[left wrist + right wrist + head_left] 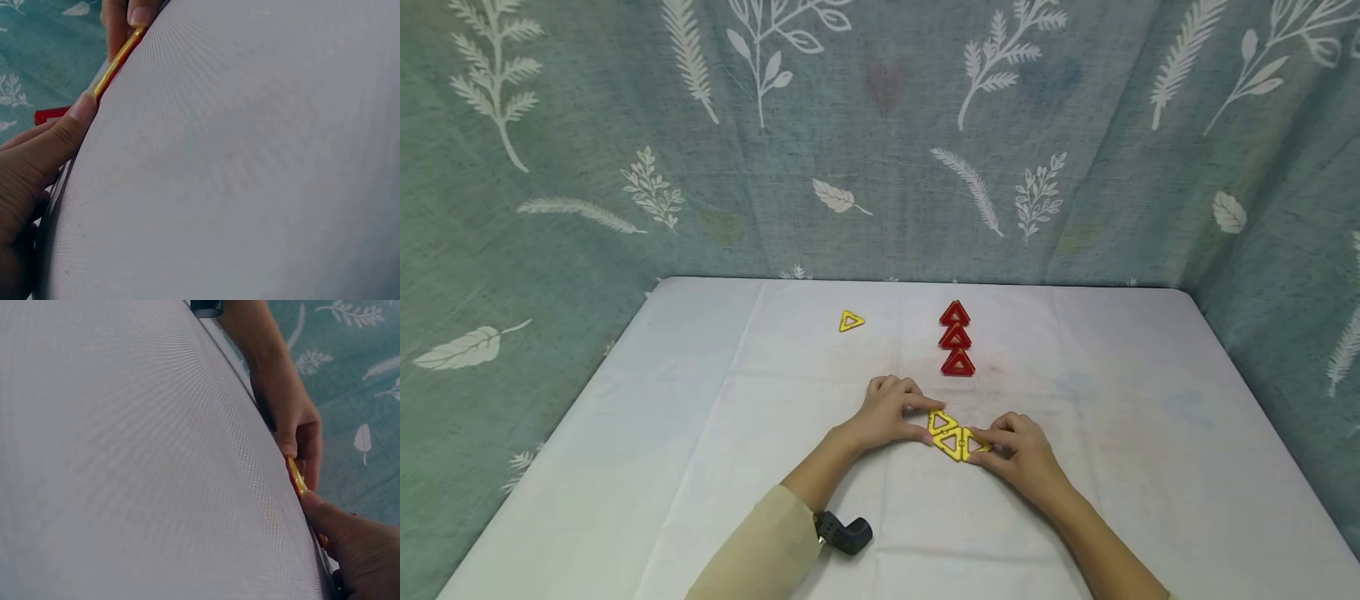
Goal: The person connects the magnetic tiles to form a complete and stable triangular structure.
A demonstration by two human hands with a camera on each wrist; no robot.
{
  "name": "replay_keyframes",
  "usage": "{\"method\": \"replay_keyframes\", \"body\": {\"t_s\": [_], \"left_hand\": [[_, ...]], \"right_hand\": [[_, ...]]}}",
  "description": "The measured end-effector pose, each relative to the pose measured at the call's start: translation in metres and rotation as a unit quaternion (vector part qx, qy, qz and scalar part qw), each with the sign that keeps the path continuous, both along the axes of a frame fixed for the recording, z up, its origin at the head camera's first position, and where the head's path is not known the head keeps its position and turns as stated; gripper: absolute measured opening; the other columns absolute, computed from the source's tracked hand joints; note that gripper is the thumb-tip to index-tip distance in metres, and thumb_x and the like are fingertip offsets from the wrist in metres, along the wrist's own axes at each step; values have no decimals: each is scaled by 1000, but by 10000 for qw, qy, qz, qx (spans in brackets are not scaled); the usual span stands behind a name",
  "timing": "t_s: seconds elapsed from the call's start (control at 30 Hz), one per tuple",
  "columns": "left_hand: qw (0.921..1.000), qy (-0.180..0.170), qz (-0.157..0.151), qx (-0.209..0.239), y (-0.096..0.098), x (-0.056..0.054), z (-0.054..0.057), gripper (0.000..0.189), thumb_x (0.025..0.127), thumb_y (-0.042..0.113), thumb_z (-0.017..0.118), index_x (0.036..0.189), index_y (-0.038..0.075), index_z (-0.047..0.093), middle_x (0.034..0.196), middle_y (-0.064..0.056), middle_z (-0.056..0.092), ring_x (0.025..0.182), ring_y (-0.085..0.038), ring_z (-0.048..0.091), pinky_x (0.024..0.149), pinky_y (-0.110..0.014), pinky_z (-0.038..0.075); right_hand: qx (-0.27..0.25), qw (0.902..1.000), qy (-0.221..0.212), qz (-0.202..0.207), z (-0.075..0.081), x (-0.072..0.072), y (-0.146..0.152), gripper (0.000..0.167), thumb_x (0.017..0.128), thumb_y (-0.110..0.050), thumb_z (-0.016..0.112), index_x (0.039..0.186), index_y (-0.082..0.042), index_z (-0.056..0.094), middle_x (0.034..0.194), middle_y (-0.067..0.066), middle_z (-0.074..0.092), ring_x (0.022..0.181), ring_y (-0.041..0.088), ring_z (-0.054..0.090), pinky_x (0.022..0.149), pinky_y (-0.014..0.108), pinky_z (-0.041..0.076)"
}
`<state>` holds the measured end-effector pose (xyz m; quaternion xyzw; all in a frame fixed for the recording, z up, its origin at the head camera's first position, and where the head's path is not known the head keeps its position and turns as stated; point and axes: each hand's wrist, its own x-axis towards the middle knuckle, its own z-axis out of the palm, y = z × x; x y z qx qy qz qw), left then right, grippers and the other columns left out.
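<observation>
Three yellow triangle magnetic tiles (960, 445) lie edge to edge in a curved row on the white table. My left hand (891, 412) pinches the left tile between thumb and fingers. At the other end, my right hand (1021, 457) pinches the right tile, its fingers covering part of it. From the left wrist, the yellow tiles (115, 64) show only as a thin edge between both thumbs. The right wrist view has the same yellow edge (297, 479), low against the tabletop.
Beyond the hands, three red triangle pieces (957, 371) stand in a column towards the back edge. A single yellow triangle tile (845, 326) lies to their left. A black wrist camera (847, 536) sits at my left sleeve. Leaf-patterned curtain (880, 142) surrounds the table's back and sides.
</observation>
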<state>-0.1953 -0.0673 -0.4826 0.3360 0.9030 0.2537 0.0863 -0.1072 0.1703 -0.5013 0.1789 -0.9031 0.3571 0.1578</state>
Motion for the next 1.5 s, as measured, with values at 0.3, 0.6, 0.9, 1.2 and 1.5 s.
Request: {"method": "replay_keyframes", "body": {"t_s": [0.3, 0.6, 0.9, 1.2, 1.5], "left_hand": [[9999, 58, 10, 105, -1, -2, -5, 57, 68, 44, 81, 121, 27, 66, 99, 6, 55, 99, -15, 44, 100, -44, 23], [9943, 461, 157, 952, -22, -8, -14, 64, 62, 41, 85, 119, 18, 67, 99, 6, 54, 95, -14, 41, 86, -36, 32], [9811, 422, 1386, 1279, -42, -30, -15, 58, 66, 37, 82, 117, 14, 68, 97, 2, 57, 94, -16, 43, 83, -35, 37], [9516, 386, 2830, 1135, -50, -51, -16, 72, 78, 42, 74, 137, 10, 50, 124, -13, 43, 109, -27, 37, 90, -42, 36], [9208, 375, 3754, 989, -59, -80, -14, 80, 84, 46, 68, 145, 7, 34, 133, -17, 29, 121, -32, 26, 99, -46, 28]], "right_hand": [[14, 9999, -99, 11, 0, 0, 1, 37, 67, -24, 85, 101, -14, 76, 82, -10, 50, 73, 4, 38, 65, 24, 34], [-88, 9999, -41, 57, 0, 0, -1, 37, 66, -24, 85, 101, -14, 76, 83, -9, 52, 74, 4, 39, 65, 23, 34], [-162, 9998, 87, 83, -2, -1, 0, 37, 66, -23, 85, 100, -13, 76, 82, -8, 52, 73, 4, 39, 64, 22, 33], [-109, 9999, -50, 26, 0, 0, 1, 37, 66, -25, 85, 100, -14, 76, 83, -10, 52, 74, 4, 39, 65, 22, 34], [-95, 9999, -54, 34, 0, 0, 2, 39, 65, -25, 86, 101, -15, 76, 83, -9, 52, 74, 3, 39, 65, 23, 35]]}}
